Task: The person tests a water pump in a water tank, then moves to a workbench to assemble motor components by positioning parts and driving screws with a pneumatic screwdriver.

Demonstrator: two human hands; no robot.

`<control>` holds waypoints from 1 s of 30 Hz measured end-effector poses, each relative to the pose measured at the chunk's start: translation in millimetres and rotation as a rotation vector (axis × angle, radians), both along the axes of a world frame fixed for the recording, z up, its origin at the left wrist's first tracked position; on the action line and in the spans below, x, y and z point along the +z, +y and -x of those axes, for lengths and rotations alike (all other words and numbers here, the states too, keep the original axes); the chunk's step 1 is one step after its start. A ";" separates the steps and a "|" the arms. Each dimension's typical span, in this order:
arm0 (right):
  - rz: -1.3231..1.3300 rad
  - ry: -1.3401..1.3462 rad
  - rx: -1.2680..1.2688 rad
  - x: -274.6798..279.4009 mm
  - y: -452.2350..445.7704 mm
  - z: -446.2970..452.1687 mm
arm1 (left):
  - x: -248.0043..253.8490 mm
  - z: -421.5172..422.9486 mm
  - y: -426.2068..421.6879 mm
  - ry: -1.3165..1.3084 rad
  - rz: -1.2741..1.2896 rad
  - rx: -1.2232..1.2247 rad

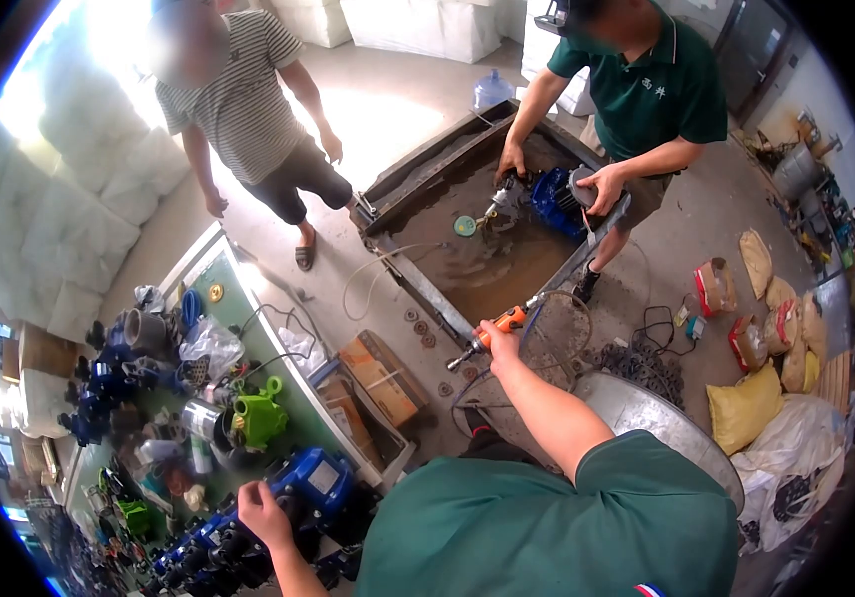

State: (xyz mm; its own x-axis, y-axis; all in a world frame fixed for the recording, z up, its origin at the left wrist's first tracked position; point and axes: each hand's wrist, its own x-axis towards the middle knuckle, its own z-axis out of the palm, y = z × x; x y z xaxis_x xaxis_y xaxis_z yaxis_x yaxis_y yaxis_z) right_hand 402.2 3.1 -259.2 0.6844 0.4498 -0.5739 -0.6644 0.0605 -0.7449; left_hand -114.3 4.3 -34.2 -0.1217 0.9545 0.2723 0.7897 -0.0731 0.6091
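Note:
My right hand (pixel 500 340) is wrapped round an orange and black power tool (pixel 513 319) with a metal tip, held above the floor near the tank's front edge. Lower left, my left hand (pixel 262 512) hovers beside a blue motor (pixel 320 480) on the green table; its fingers are bent, and whether they hold anything is too small to tell. Across the water tank (pixel 430 282), a person in a green shirt (pixel 652 88) holds a blue pump (pixel 555 202) over the brown water with both hands.
A person in a striped shirt (pixel 238 99) stands left of the tank. The green table (pixel 218 274) bears motors and a green casting (pixel 258 415). Cardboard boxes (pixel 383 378) lie beside it. A round metal basin (pixel 636 403), chains (pixel 643 368) and a yellow sack (pixel 744 406) are at right.

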 end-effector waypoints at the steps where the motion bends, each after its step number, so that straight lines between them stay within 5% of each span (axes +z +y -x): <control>1: -0.002 0.003 -0.001 -0.5 0.4 -0.2 | -0.7 0.4 0.2 -0.007 0.006 0.004; 30: 0.001 -0.003 0.015 0.5 -0.1 0.3 | -2.0 1.6 0.8 0.005 0.003 0.005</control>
